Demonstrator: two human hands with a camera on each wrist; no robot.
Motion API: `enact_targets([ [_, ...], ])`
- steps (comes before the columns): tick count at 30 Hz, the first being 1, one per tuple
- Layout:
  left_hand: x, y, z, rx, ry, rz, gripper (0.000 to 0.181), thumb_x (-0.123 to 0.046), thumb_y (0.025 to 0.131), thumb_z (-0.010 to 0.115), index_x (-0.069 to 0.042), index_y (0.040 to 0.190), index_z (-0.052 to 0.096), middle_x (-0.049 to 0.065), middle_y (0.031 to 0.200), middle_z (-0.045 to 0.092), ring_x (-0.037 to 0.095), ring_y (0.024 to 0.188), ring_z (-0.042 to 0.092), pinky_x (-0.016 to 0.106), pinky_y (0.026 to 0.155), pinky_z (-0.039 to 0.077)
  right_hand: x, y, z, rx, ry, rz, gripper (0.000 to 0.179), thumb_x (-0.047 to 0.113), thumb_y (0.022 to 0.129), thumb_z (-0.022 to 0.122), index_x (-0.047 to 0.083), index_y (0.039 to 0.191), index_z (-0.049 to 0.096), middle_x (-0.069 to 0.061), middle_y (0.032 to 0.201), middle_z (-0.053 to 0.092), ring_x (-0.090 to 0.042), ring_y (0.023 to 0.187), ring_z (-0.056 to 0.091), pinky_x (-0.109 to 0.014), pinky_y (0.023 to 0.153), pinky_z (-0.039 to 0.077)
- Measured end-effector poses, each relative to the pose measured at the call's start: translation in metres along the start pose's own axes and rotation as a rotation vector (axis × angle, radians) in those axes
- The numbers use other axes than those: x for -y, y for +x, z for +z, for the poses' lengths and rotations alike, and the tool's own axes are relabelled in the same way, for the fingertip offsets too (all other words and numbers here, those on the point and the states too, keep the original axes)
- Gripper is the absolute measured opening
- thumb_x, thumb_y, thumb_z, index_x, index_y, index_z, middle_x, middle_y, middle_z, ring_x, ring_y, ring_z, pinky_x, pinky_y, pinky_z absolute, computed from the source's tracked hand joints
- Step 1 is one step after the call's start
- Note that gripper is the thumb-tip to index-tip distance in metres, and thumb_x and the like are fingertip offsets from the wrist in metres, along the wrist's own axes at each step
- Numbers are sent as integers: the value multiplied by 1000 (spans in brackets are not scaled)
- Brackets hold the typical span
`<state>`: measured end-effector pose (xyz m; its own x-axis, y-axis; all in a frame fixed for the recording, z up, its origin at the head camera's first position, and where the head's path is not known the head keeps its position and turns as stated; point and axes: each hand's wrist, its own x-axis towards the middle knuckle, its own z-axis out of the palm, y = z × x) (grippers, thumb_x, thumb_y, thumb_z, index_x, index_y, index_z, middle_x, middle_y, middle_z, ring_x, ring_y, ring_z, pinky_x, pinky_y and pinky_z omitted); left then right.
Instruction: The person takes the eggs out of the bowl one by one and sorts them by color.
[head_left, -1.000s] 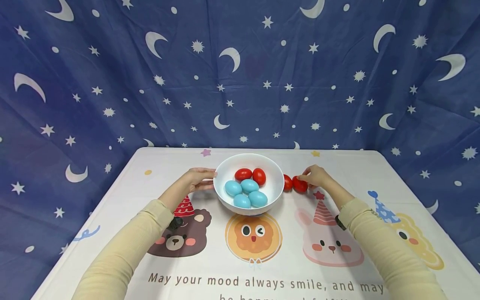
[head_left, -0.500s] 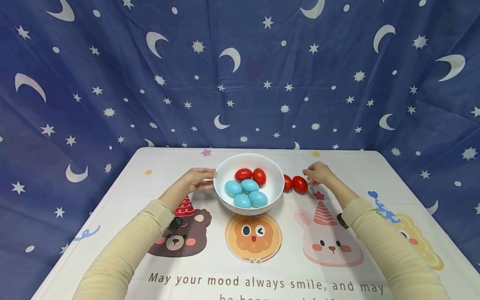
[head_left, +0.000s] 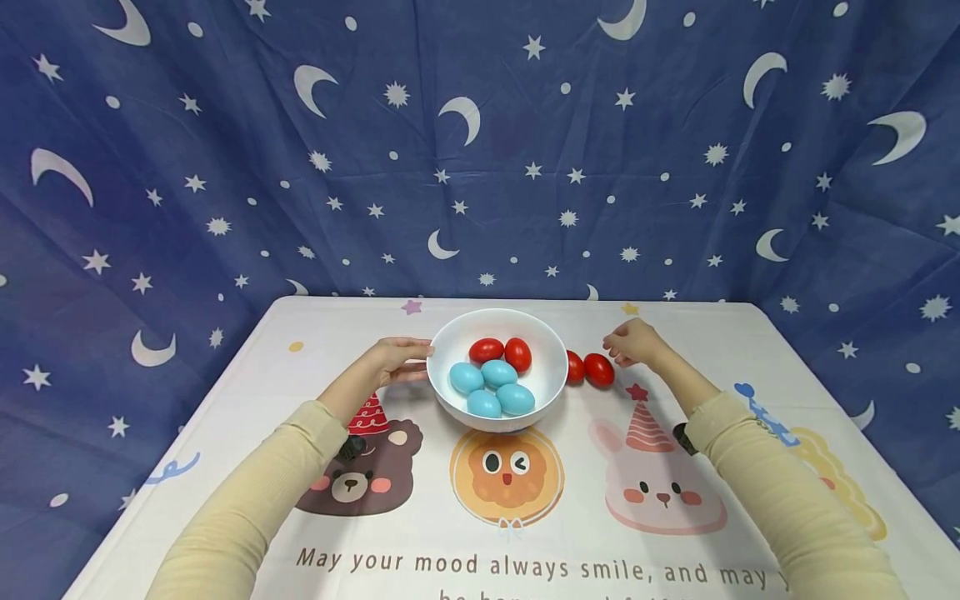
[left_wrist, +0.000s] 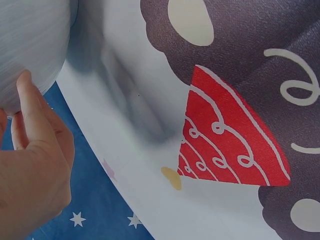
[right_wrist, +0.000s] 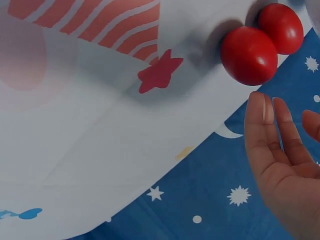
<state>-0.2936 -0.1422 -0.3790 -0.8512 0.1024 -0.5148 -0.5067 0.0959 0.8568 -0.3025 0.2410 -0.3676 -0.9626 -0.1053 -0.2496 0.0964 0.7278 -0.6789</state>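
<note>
A white bowl (head_left: 551,367) stands on the table, holding several light blue eggs (head_left: 498,373) and two red eggs (head_left: 487,351). At its left side my left hand (head_left: 390,360) grips the rim and wall; in the left wrist view, fingertips (left_wrist: 25,82) lie against the bowl's outer wall (left_wrist: 37,45). Two more red eggs sit side by side right of the bowl: the nearer-to-hand egg (head_left: 599,371) and another egg (head_left: 575,367), partly hidden by the bowl. Just right of them hovers my right hand (head_left: 636,342), empty, fingers (right_wrist: 257,120) extended and apart from both eggs.
A white tablecloth (head_left: 420,542) with printed cartoon animals and lettering covers the table. Behind it hangs a dark blue curtain (head_left: 510,225) with moons and stars. Dark wrist cameras (head_left: 684,438) sit under both forearms.
My right hand has let go of the outer red egg and drawn back slightly right and away from me. The bowl and my left hand stay put.
</note>
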Motion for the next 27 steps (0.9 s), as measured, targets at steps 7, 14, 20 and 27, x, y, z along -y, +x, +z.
enact_targets([
  [7, -1, 0, 0, 0, 11, 3, 47, -10, 91, 62, -4, 136, 48, 6, 94, 59, 10, 68, 64, 22, 75, 62, 8, -3, -1, 40, 48, -28, 37, 12, 96, 46, -19, 114, 55, -16, 85, 64, -6, 59, 56, -18, 63, 60],
  [14, 0, 1, -1, -3, 9, 2, 47, -10, 91, 62, -4, 136, 48, 6, 93, 60, 10, 67, 64, 23, 75, 62, 23, -5, 2, 59, 70, -80, 36, 14, 97, 44, -16, 109, 59, -26, 94, 65, -11, 67, 61, -23, 70, 62],
  [20, 0, 3, -1, -7, 3, 5, 47, -10, 90, 63, -4, 135, 50, 5, 90, 62, 10, 67, 65, 23, 74, 62, 39, -9, 1, 65, 68, -112, 35, 14, 97, 44, -15, 109, 60, -24, 93, 66, -13, 70, 63, -25, 72, 62],
  [27, -1, 2, -1, -11, 0, 4, 47, -9, 90, 63, -4, 135, 50, 5, 91, 62, 10, 66, 65, 23, 73, 62, 57, -11, 2, 67, 79, -114, 34, 14, 97, 45, -13, 111, 60, -27, 98, 64, -15, 71, 63, -25, 73, 62],
])
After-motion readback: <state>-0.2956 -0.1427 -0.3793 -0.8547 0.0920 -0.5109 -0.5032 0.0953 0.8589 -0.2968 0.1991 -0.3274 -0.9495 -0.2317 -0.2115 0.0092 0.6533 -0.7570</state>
